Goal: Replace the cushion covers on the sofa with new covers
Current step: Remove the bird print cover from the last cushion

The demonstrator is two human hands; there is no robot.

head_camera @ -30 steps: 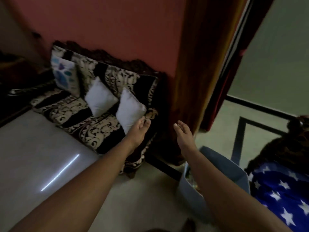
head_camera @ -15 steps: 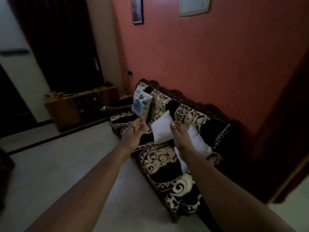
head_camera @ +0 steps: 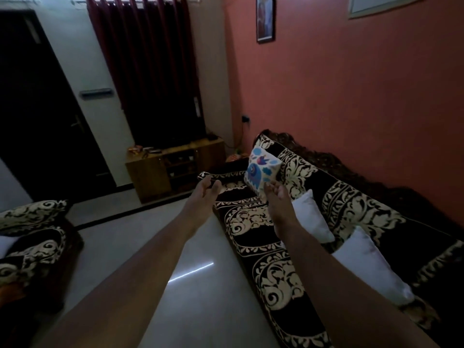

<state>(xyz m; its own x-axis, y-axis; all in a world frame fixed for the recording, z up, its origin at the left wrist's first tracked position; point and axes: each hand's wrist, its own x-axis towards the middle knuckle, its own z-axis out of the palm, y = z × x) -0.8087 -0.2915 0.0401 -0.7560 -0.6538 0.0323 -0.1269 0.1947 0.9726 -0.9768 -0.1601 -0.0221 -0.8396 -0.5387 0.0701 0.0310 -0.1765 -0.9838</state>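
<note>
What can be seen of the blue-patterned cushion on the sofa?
The blue-patterned cushion is square, with a white fabric cover printed in blue shapes and a little purple. It stands tilted on one corner, leaning against the sofa backrest at the far end. The right hand reaches its lower edge; contact is unclear.

I log: sofa point(head_camera: 351, 197), black with cream scrollwork; cushion point(head_camera: 261, 172), white with blue motifs; two plain white cushions point(head_camera: 308, 217); wall point(head_camera: 351, 84), salmon; curtain point(head_camera: 145, 59), maroon; cabinet point(head_camera: 150, 174), wood brown.
</note>
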